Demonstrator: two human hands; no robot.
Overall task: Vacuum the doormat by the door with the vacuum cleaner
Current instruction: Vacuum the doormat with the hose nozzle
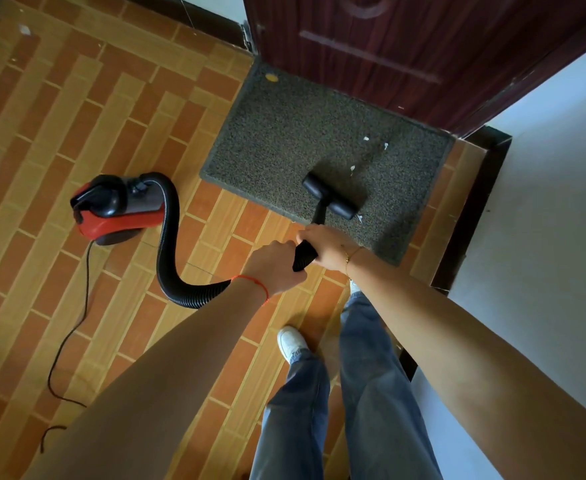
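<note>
Doormat (295, 133): grey, coarse pile, flat on the tiled floor (77, 133), far edge against the dark red door (405, 46), right end near the wall (544, 185).

Nozzle (329, 196): black T-head, resting on the near right part of the doormat, joined to a black wand (305, 255) that rises toward the hands.

Left hand (274, 268): fingers curled round the lower end of the wand where the hose (167, 244) meets it; firm hold.

Right hand (322, 245): fingers wrapped round the wand just above, touching the left hand's grip.

Vacuum (111, 213): red and black canister, on the floor left of the doormat, well apart from it; hose loops from its top to the hands; cord (73, 334) trails near-left.

Debris: white scraps (367, 138) lie just far of the nozzle and one scrap at its near right end; a yellow fleck (271, 77) at the far left corner.

Step in hand, judged: sweeping the nozzle over the pile. Keep the head flat, push in straight overlapping lanes toward the door, take the white scraps first, then work left to the yellow fleck. Hold the doormat edge from lifting; mind hose slack so the canister does not tip.

Containers: canister only; its contents cannot be seen.
</note>
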